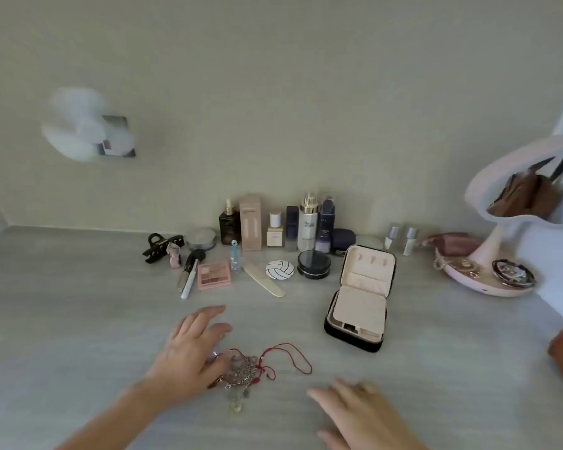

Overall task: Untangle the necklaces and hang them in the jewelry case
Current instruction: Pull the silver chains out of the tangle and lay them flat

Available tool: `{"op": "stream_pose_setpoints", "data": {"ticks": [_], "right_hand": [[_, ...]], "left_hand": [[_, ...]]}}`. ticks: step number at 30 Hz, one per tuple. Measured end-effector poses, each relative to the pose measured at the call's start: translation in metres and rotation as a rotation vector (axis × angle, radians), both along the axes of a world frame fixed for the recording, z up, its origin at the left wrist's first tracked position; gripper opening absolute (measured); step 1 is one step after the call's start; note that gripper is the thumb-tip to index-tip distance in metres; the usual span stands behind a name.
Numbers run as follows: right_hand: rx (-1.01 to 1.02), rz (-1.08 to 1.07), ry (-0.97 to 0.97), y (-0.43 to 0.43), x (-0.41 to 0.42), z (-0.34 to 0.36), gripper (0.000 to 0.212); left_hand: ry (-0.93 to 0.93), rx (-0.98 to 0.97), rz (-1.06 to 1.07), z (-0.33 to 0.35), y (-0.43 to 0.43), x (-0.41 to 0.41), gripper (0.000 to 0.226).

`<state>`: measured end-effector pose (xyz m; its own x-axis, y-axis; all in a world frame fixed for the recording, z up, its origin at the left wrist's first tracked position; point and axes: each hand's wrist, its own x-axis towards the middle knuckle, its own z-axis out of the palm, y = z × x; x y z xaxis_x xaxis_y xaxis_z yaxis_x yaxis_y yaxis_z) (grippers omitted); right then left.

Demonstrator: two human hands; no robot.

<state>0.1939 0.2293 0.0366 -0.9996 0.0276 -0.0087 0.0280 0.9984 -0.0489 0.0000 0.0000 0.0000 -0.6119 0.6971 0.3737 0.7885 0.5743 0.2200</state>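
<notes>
A tangled heap of silver chain necklaces [242,371] lies on the grey table near the front, with a red cord necklace [290,355] looping out to its right. My left hand [192,352] rests at the heap's left side, fingers spread, thumb touching the chains. My right hand [361,414] hovers flat to the lower right, apart from the necklaces, holding nothing. The black jewelry case [358,300] stands open to the right, its cream lid upright with small hooks and its tray bare.
Cosmetic bottles and boxes [273,225] line the wall. A hair claw [163,246], brush, pink palette [213,274], nail file and round compacts lie before them. A pink mirror stand [501,254] with trinkets in its base sits far right.
</notes>
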Motion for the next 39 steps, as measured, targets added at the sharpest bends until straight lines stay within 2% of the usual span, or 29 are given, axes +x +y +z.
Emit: {"op": "stream_pose_setpoints", "data": {"ticks": [1,3,5,7,11,14,17,23,32,39], "right_hand": [[0.056,0.014,0.075,-0.003,-0.01,-0.001,0.06],[0.064,0.036,0.036,-0.01,-0.028,0.0,0.067],[-0.003,0.033,-0.09,-0.019,-0.041,-0.002,0.072],[-0.061,0.005,-0.043,-0.033,-0.048,-0.011,0.073],[-0.299,-0.148,0.047,-0.068,-0.06,-0.023,0.066],[-0.316,-0.197,0.112,-0.079,-0.07,-0.029,0.057],[-0.322,-0.208,0.178,-0.081,-0.069,-0.036,0.042],[-0.328,-0.219,0.304,-0.088,-0.056,-0.046,0.02],[-0.285,-0.313,0.357,-0.094,-0.056,-0.049,0.014],[-0.293,-0.291,0.385,-0.093,-0.057,-0.053,0.012]], "left_hand": [[-0.014,0.018,-0.013,-0.003,-0.004,-0.006,0.036],[-0.08,0.062,-0.033,-0.007,-0.007,-0.012,0.039],[-0.104,0.1,-0.072,-0.012,-0.006,-0.014,0.045],[-0.075,0.15,-0.128,-0.02,-0.005,-0.011,0.041],[-0.067,0.198,-0.14,-0.019,-0.007,-0.013,0.045],[-0.129,0.216,-0.143,-0.018,-0.007,-0.01,0.05],[-0.175,0.18,-0.128,-0.015,-0.006,-0.008,0.043],[-0.154,0.049,-0.139,-0.019,-0.006,-0.001,0.028],[-0.213,0.076,-0.096,-0.017,-0.013,0.005,0.029],[-0.311,0.094,-0.105,-0.014,-0.016,0.005,0.031]]}}
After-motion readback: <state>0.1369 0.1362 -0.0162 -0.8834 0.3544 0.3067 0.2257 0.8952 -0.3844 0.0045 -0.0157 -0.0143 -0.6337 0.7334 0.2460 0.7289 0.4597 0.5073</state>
